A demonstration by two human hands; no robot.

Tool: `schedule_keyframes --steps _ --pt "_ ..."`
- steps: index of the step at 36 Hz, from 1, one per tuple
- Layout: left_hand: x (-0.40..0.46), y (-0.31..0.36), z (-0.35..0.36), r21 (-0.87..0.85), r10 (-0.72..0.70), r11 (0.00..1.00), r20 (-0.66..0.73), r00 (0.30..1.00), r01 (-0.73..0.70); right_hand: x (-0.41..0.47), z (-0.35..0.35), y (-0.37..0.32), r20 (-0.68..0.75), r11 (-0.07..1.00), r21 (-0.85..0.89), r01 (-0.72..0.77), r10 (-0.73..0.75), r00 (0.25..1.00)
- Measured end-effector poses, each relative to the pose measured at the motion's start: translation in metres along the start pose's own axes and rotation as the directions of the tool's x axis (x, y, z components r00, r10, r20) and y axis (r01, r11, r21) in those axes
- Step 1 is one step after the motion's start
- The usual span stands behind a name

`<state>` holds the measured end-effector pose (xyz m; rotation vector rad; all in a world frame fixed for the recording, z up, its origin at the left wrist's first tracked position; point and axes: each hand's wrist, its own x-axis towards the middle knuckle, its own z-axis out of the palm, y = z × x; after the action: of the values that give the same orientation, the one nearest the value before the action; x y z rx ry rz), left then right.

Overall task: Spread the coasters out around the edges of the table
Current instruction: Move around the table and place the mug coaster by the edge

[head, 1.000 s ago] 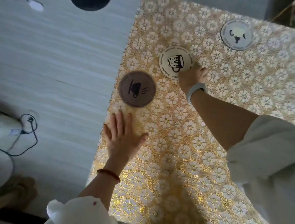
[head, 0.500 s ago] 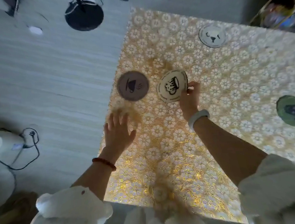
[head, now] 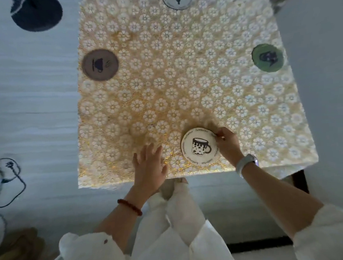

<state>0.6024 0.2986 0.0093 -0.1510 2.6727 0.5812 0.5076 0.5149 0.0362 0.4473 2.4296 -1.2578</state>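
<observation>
Right hand [head: 227,145]: grip closed on the right rim of the white coaster [head: 199,146], fingers curled over its far-right edge. The coaster, printed with a spotted mug, sits at the near edge of the bench [head: 185,101], a little right of the middle; whether it lies fully flat or is tipped up at the held side cannot be told.

Left hand [head: 149,168]: grip wide, holding nothing, fingers spread, palm down over the cloth at the near edge, just left of the white coaster and apart from it. Red bead bracelet [head: 129,206] on the left wrist; pale watch band [head: 245,163] on the right wrist.

Other coasters:
- brown coaster [head: 100,64] with a steaming cup, at the left edge, about midway along.
- green coaster [head: 267,57] with a dark figure, at the right edge, opposite the brown one.
- pale coaster [head: 177,0] with a small face, at the far edge, partly cut off by the frame.

Bench covered by a gold cloth with white flowers. Dark round base [head: 37,14] on the floor far left; a black cable [head: 10,176] on the floor near left.
</observation>
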Motion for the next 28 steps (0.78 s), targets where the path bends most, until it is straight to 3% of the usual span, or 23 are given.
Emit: schedule_keyframes --steps 7,11,16,28 --pt "0.004 0.033 0.023 0.042 0.031 0.999 0.009 0.999 -0.031 0.014 -0.012 0.013 0.081 0.980 -0.146 0.136 -0.125 0.989" --pt "0.012 0.048 0.035 0.034 0.046 0.998 -0.077 0.996 -0.043 0.026 -0.010 0.014 0.122 0.932 -0.254 0.260 -0.236 0.964" --pt "0.019 0.061 0.041 -0.009 -0.011 1.000 -0.046 0.999 0.011 0.027 -0.006 0.030 0.199 0.850 -0.328 0.412 -0.364 0.910" --pt "0.024 0.066 0.044 0.012 -0.062 0.998 -0.025 0.998 0.062 -0.010 0.001 0.044 0.114 0.864 -0.389 0.318 -0.298 0.948"
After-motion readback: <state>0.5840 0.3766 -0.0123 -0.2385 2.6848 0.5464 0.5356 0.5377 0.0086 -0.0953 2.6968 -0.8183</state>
